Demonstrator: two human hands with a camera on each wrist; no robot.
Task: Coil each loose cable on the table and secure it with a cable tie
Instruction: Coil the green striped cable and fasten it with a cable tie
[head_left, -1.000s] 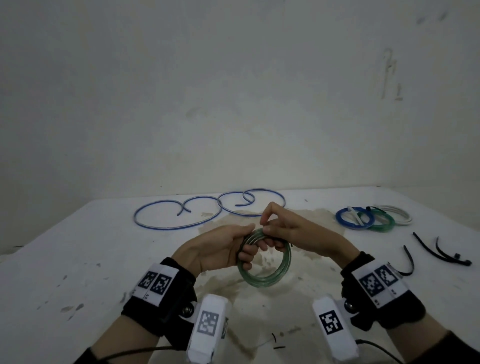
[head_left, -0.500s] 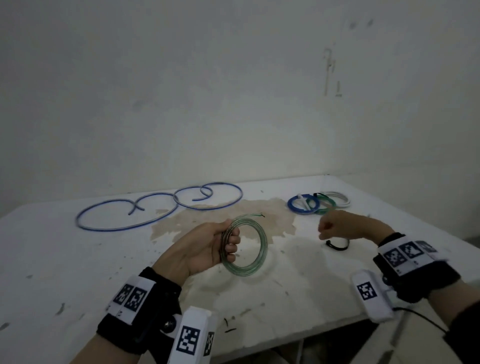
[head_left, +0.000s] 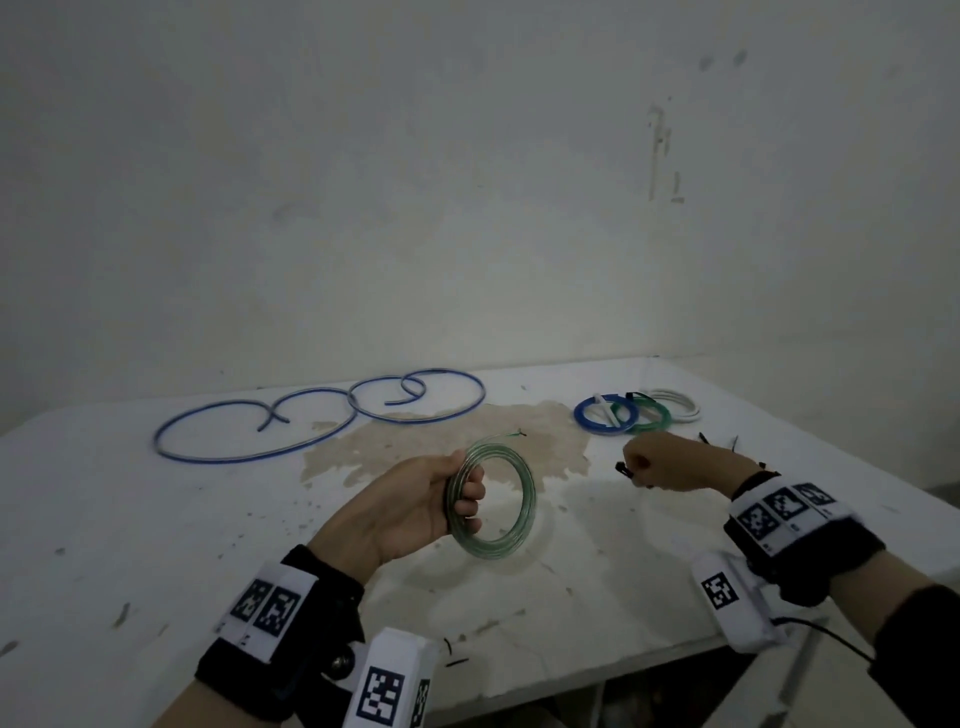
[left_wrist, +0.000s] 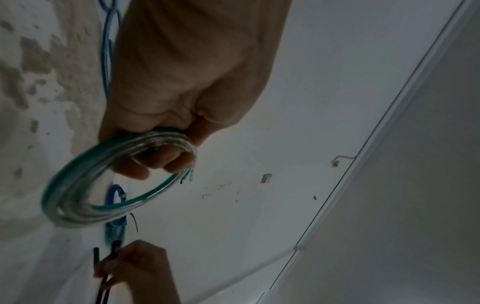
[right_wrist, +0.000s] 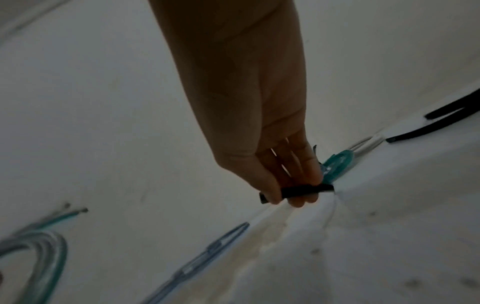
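My left hand (head_left: 415, 509) holds a coiled clear-green cable (head_left: 506, 540) upright above the white table (head_left: 156, 519), fingers curled through the ring; the coil (left_wrist: 103, 185) fills the left wrist view. To the right, my right hand (head_left: 654, 462) pinches a black cable tie (head_left: 622, 470) between thumb and fingers; the tie (right_wrist: 298, 190) shows clearly in the right wrist view. A long loose blue cable (head_left: 311, 415) lies in loops at the back left of the table.
Three tied coils sit at the back right: blue (head_left: 605, 414), green (head_left: 647, 415) and white (head_left: 675, 402). More black cable ties (right_wrist: 441, 123) lie near the right edge. A brown stain (head_left: 441, 441) marks the table's middle. The front edge is close to my wrists.
My right hand let go of the green coil, moved right and picked up a black cable tie. The left hand kept hold of the coil and turned it upright.
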